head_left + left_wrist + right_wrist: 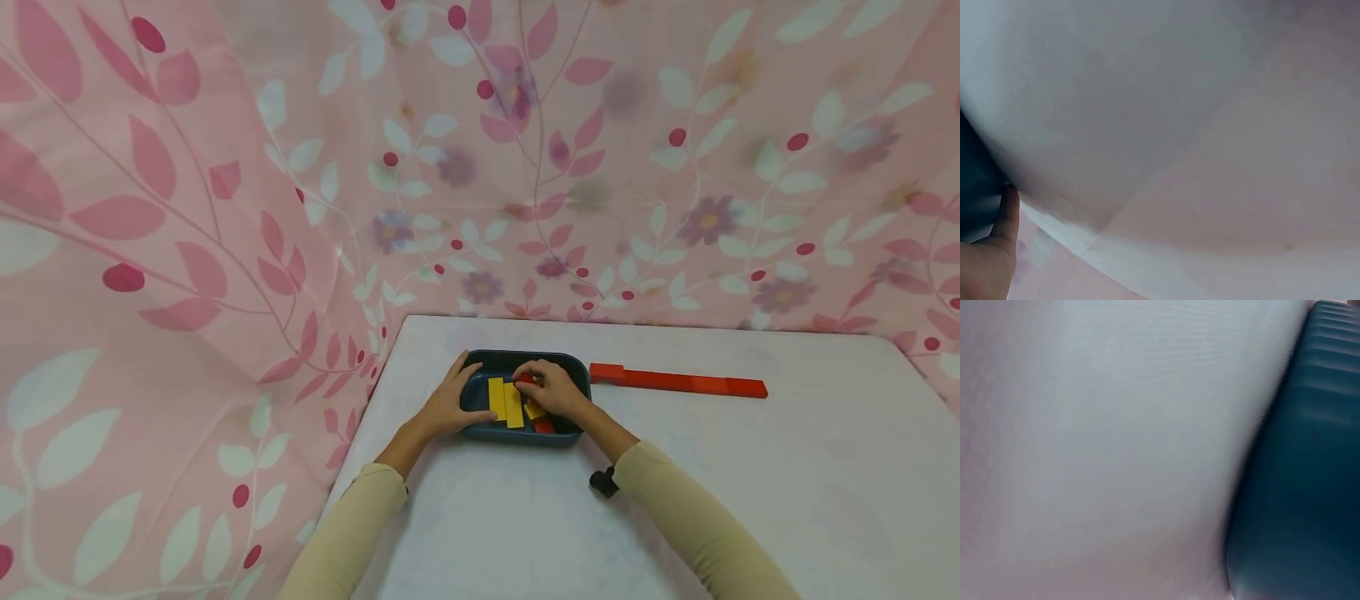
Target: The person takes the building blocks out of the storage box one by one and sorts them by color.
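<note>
A dark blue tray [525, 438] with rounded corners stands on the white table, holding several yellow and red blocks. My left hand [448, 405] holds its left end, thumb reaching over the front rim to a flat yellow block [497, 398]. In the left wrist view, one finger [1008, 219] lies against the tray's outer wall. A second yellow block [513, 406] lies beside the first. Inside the tray, my right hand [553, 390] pinches a red block [527, 378] between thumb and fingers. Under this hand are another red block [544, 426] and a yellow piece [534, 410], partly hidden.
Right of the tray, a row of red blocks [678, 382] lies end to end, its left end close to the tray's rim. A black device [603, 482] shows at the right wrist. Pink floral cloth [525, 167] hangs behind and left of the white table [750, 483].
</note>
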Action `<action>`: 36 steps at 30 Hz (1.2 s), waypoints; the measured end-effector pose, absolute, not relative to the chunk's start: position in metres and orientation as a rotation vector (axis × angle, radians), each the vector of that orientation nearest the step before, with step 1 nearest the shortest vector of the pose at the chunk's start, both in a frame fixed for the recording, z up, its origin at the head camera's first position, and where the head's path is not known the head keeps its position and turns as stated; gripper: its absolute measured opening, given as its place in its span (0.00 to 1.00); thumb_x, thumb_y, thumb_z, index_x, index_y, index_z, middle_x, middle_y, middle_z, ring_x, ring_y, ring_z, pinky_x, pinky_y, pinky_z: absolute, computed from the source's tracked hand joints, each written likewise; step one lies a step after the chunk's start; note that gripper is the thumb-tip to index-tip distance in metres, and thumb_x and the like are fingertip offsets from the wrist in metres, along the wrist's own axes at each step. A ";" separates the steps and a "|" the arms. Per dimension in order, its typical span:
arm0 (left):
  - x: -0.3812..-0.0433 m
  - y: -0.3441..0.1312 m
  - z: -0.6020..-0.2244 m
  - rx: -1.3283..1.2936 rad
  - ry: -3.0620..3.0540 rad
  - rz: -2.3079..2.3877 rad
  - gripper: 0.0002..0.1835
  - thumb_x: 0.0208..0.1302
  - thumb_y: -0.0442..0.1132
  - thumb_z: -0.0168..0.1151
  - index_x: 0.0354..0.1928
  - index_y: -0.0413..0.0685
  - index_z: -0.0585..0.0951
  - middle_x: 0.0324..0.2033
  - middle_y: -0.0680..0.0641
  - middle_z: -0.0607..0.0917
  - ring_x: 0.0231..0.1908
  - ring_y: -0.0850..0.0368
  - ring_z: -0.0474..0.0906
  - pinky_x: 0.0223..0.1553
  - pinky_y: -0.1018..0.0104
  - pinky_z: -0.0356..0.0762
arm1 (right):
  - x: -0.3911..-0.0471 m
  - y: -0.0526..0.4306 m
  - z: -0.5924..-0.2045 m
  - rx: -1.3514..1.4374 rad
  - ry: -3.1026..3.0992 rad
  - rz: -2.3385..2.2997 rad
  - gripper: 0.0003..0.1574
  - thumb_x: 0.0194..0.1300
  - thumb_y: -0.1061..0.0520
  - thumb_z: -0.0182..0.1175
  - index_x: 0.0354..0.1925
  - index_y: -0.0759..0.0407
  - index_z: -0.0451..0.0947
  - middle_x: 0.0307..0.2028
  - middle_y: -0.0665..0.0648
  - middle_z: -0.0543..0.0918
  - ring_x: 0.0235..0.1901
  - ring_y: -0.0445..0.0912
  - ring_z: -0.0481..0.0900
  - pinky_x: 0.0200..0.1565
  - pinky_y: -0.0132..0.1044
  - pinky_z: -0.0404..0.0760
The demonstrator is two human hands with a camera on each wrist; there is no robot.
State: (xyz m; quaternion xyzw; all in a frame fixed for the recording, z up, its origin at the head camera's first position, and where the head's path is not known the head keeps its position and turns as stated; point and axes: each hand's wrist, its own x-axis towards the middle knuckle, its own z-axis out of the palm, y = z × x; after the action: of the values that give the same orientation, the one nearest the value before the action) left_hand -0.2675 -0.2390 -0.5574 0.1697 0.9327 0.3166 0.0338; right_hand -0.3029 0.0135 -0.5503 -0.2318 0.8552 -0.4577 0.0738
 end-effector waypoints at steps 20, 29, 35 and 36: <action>-0.267 -0.239 -0.559 0.503 2.867 0.995 0.55 0.51 0.69 0.70 0.76 0.57 0.58 0.79 0.48 0.44 0.76 0.45 0.51 0.70 0.39 0.60 | -0.304 0.018 -0.542 -0.407 2.116 -1.770 0.25 0.65 0.59 0.66 0.59 0.62 0.77 0.46 0.66 0.85 0.39 0.55 0.88 0.48 0.42 0.86; -0.266 -0.239 -0.560 0.492 2.854 0.999 0.54 0.50 0.68 0.70 0.76 0.59 0.58 0.80 0.50 0.43 0.76 0.45 0.51 0.71 0.38 0.59 | -0.299 0.026 -0.537 -0.571 2.282 -1.701 0.28 0.63 0.55 0.69 0.60 0.60 0.77 0.44 0.63 0.84 0.40 0.58 0.82 0.46 0.39 0.85; -0.266 -0.239 -0.559 0.493 2.869 0.989 0.54 0.50 0.69 0.70 0.76 0.60 0.58 0.79 0.49 0.43 0.76 0.44 0.51 0.70 0.38 0.59 | -0.300 0.040 -0.531 -0.635 2.357 -1.645 0.28 0.62 0.53 0.70 0.60 0.56 0.79 0.48 0.59 0.83 0.39 0.51 0.79 0.42 0.30 0.84; -0.266 -0.239 -0.558 0.491 2.868 0.988 0.54 0.50 0.69 0.70 0.76 0.60 0.58 0.80 0.49 0.43 0.76 0.44 0.51 0.70 0.38 0.59 | -0.301 0.043 -0.529 -0.638 2.358 -1.642 0.28 0.61 0.54 0.70 0.59 0.57 0.80 0.48 0.59 0.84 0.39 0.50 0.79 0.43 0.31 0.84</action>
State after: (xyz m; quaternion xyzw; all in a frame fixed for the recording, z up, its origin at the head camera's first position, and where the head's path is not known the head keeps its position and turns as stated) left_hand -0.2658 -0.2389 -0.5580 0.1598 0.9328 0.3213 0.0343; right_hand -0.3011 0.0425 -0.5288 -0.2156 0.7972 -0.5551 0.0992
